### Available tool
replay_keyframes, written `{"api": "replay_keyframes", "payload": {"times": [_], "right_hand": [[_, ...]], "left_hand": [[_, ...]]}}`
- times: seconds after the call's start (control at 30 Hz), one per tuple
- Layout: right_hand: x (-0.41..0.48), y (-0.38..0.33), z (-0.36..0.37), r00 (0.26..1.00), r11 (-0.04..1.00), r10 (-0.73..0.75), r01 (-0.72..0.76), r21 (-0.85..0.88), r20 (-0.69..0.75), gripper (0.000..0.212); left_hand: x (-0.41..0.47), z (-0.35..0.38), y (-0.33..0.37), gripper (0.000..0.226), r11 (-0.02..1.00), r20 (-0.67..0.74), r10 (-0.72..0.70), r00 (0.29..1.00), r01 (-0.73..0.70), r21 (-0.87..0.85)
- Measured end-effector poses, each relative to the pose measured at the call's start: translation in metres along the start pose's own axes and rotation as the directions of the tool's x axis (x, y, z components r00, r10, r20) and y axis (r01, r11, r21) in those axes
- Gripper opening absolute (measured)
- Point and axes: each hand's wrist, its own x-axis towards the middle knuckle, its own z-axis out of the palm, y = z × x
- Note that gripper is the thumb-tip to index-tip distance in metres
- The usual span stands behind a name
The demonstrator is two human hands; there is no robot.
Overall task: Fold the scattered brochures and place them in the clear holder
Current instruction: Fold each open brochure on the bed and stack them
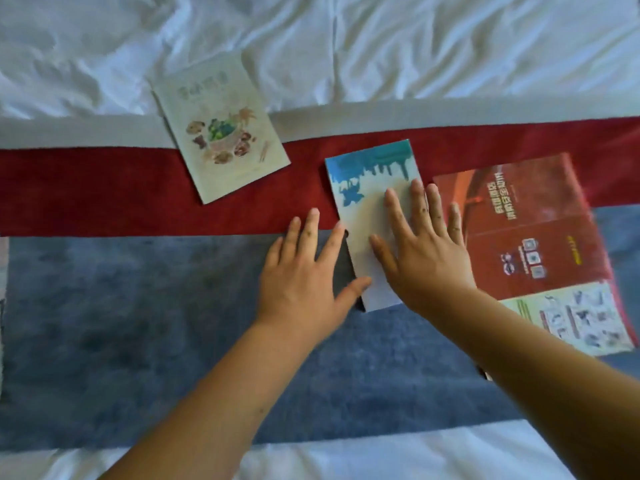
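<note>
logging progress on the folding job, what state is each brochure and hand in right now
blue-and-white brochure: folded, flat on the bed runner, under the right hand
beige food brochure: folded, lying flat, untouched
red brochure: unfolded, spread open, flat
left hand: open, fingers straight, thumb touching the blue-and-white brochure's edge
right hand: open, flat, pressing on the blue-and-white brochure
clear holder: not in view

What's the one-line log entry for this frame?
step: pressing fold | right hand: flat on blue-topped brochure | left hand: thumb at its left edge | red brochure: open | clear holder: not in view
</note>
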Motion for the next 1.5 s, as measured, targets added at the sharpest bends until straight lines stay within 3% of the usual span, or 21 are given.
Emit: {"api": "replay_keyframes", "payload": {"times": [0.33,0.53,0.63,0.7,0.77,0.83,1.0,1.2,1.37,1.5], "right_hand": [[-0.047,0.126,0.015,0.963,0.949,0.269,-0.259,0.180,-0.034,0.071],[-0.064,0.160,0.030,0.968,0.950,0.241,-0.220,0.221,-0.072,0.069],[-0.065,0.163,0.033,0.968,0.943,0.236,-0.207,0.259,-0.089,0.068],[-0.065,0.163,0.034,0.969,0.943,0.229,-0.197,0.267,-0.094,0.067],[-0.066,0.160,0.033,0.975,0.951,0.199,-0.168,0.258,-0.100,0.066],[-0.067,0.155,0.032,0.983,0.959,0.155,-0.126,0.253,-0.099,0.065],[-0.060,0.121,0.025,0.996,0.974,0.028,-0.008,0.226,-0.086,0.063],[-0.043,0.040,0.015,0.973,0.957,-0.207,0.224,0.185,-0.105,0.057],[-0.049,-0.037,0.022,0.876,0.873,-0.464,0.477,0.102,-0.131,0.050],[-0.057,-0.073,0.032,0.874,0.871,-0.486,0.486,0.070,-0.007,0.059]], "left_hand": [[0.049,0.022,0.124,0.100,0.968,0.041,0.219,0.975,-0.223,0.117],[0.060,0.031,0.166,0.097,0.952,0.042,0.240,0.970,-0.244,0.186],[0.061,0.031,0.177,0.088,0.971,-0.008,0.235,0.972,-0.235,0.034],[0.061,0.027,0.179,0.066,0.952,-0.150,0.220,0.964,-0.246,-0.181],[0.065,0.021,0.177,0.044,0.913,-0.273,0.168,0.947,-0.254,-0.319],[0.068,0.014,0.170,0.035,0.902,-0.313,0.144,0.939,-0.255,-0.349],[0.047,0.004,0.136,0.035,0.946,-0.384,0.091,0.919,-0.201,-0.256],[0.017,-0.017,0.044,0.040,0.966,-0.392,-0.062,0.918,-0.044,-0.256],[0.043,-0.049,-0.014,0.040,0.982,-0.318,0.029,0.948,-0.087,-0.169],[0.068,-0.056,-0.034,0.052,0.987,-0.273,0.102,0.957,-0.133,-0.094]]}}
